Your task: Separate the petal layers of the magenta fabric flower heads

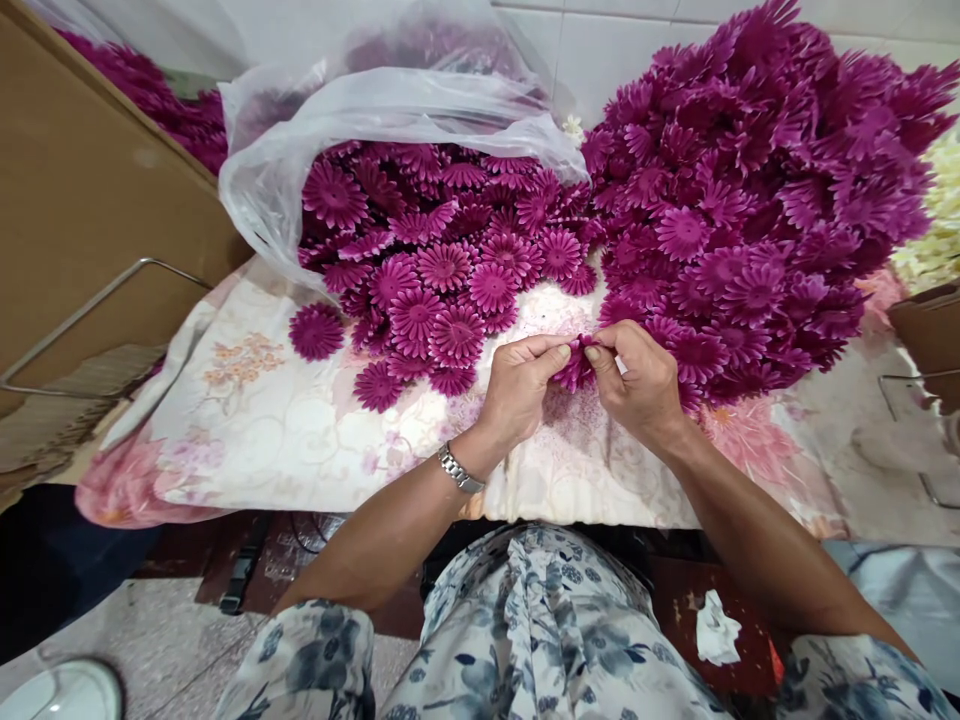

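Between my two hands, just above the cloth, is a small magenta artificial flower (576, 366). My left hand (521, 385), with a metal watch band on its wrist, pinches one side of it between thumb and finger. The other side is pinched by my right hand (637, 380). Fingers cover part of the flower. Ahead and to the left, loose magenta flower heads (442, 268) spill from the mouth of a clear plastic bag (262, 170). A tall heap of magenta flowers (739, 230) rises just beyond my right hand.
A floral cloth (300, 440) covers the table. At the left stands a large cardboard box (97, 190) with a wire handle. Another cardboard piece (930, 335) and pale yellow flowers (934, 210) are at the right edge. White tiles (607, 60) form the wall behind.
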`<state>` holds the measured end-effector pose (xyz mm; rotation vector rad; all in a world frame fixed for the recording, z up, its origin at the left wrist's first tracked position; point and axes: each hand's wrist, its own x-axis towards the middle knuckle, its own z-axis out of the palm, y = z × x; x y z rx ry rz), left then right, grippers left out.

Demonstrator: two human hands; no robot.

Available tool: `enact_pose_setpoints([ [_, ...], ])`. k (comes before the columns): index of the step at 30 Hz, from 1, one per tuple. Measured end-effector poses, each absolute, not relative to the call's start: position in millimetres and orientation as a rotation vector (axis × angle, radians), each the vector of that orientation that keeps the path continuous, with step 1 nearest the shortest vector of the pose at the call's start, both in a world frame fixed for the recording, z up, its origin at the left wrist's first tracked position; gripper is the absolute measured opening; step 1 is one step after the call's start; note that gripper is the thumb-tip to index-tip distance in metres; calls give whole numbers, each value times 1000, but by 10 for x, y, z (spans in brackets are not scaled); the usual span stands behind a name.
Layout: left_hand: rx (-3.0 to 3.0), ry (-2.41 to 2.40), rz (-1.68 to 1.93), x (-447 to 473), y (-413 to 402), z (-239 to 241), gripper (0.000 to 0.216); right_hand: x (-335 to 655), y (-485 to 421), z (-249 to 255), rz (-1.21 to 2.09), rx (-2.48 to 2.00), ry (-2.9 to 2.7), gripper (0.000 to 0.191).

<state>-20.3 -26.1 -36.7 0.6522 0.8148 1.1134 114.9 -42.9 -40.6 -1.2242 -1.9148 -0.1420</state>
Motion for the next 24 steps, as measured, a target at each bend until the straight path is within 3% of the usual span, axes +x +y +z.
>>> enact_pose_setpoints([
  [8, 557, 893, 1195, -245, -210, -315, 1, 1459, -451, -239, -284, -1371, -1759, 8],
  [16, 542, 862, 1097, -232, -236, -318, 9, 1625, -512, -176, -432, -1502, -1883, 19],
  [20, 638, 811, 1092, -192, -281, -344, 12, 1356, -498, -261, -341, -1345, -2039, 22],
  [24, 716, 747, 1029, -192, -318, -339, 14, 1239, -477, -316, -139, -1265, -2035, 13],
])
